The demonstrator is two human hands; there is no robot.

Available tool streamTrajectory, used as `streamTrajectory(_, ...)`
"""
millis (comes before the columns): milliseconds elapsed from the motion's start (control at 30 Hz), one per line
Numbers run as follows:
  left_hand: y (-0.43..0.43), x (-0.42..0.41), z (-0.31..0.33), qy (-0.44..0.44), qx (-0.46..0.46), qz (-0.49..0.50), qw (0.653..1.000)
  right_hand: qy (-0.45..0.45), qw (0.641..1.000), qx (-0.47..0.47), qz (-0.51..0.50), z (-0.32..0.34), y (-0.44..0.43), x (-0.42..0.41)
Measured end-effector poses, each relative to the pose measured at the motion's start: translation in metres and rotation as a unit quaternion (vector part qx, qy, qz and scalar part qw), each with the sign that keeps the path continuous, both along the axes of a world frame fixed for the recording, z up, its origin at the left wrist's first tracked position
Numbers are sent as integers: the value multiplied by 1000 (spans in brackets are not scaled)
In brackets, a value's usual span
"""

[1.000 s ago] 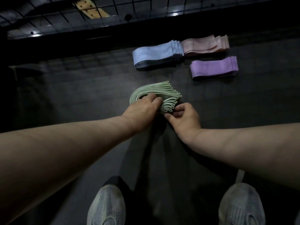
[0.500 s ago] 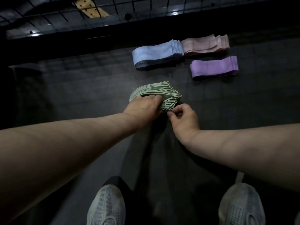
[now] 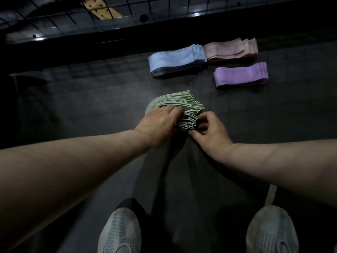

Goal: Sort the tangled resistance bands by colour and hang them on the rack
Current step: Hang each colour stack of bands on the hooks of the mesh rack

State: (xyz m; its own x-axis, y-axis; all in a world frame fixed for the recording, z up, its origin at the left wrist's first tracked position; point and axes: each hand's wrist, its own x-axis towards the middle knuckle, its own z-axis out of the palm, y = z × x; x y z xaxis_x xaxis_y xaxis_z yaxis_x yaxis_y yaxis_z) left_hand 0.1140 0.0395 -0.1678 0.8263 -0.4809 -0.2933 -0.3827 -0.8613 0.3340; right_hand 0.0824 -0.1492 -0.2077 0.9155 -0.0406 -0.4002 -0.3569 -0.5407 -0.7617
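A fanned stack of green bands (image 3: pixel 182 102) lies on the dark floor in the middle. My left hand (image 3: pixel 158 123) grips the stack from the near left side, fingers curled over its top. At the stack's near right end, my right hand (image 3: pixel 209 130) has its curled fingers on the looped ends. Farther back lie a blue stack (image 3: pixel 175 60), a pink stack (image 3: pixel 229 49) and a purple stack (image 3: pixel 240 73), each flat and apart from my hands.
A black wire grid rack (image 3: pixel 127 13) runs along the top, with a pale perforated strip (image 3: pixel 100 9) behind it. My two grey shoes (image 3: pixel 120 232) stand at the bottom edge. Dark floor (image 3: pixel 82 106) stretches to the left.
My right hand has shifted slightly along the looped ends of the green stack. My left hand stays on the stack; the other stacks have not moved.
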Motion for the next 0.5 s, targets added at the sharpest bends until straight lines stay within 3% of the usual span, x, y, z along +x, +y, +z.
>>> streamTrajectory(233,1,-1,-4,-19,-14,-11,1000,-9,999,28,28,5,-9,11)
streamTrajectory(500,4,-2,-9,-43,-8,-30,999,-30,996,-14,77,3,-17,14)
